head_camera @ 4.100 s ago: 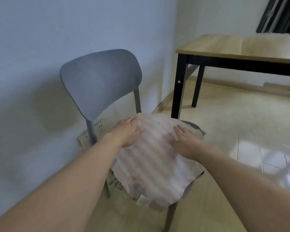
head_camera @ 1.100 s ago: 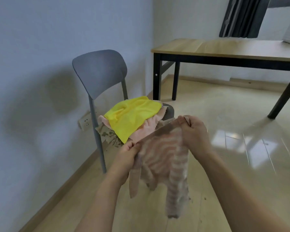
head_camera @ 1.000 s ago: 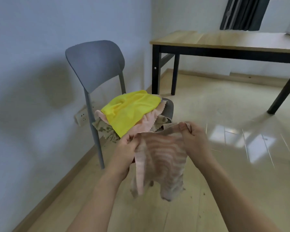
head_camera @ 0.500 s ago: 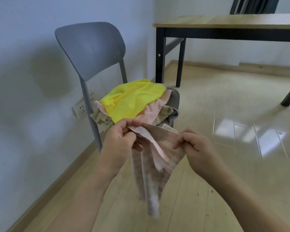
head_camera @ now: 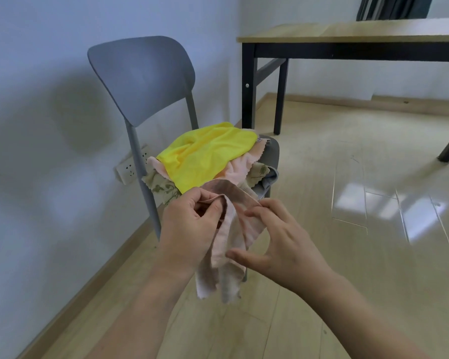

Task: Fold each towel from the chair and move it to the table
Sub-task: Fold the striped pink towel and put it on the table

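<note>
Folding of the first towel, in mid-air. A pink striped towel (head_camera: pixel 232 244) is held at lower centre of the frame, in front of the grey chair (head_camera: pixel 143 76), and hangs bunched in loose lengthwise folds. Its upper edge is pinched between thumb and fingers of the left hand (head_camera: pixel 189 229), a narrow grip closed on the cloth. The right hand (head_camera: pixel 278 244) is spread wide, its fingertips (head_camera: pixel 249 212) laid against the fabric and the thumb extended below; nothing is gripped by it. On the chair seat a yellow cloth (head_camera: pixel 208 154) lies uppermost, over a peach towel (head_camera: pixel 237 169) and a leaf-patterned cloth (head_camera: pixel 161 186); a grey item (head_camera: pixel 271 177) shows at the seat's right edge. The desk (head_camera: pixel 347 32) stands at upper right, well apart from the hands, and no towel is seen on the part in view. The step in hand is judged to be the squaring of the fold, not yet neat. For the next move a free corner or edge would need to be caught by the right hand, the layers aligned, and the bundle carried to the desk.
</note>
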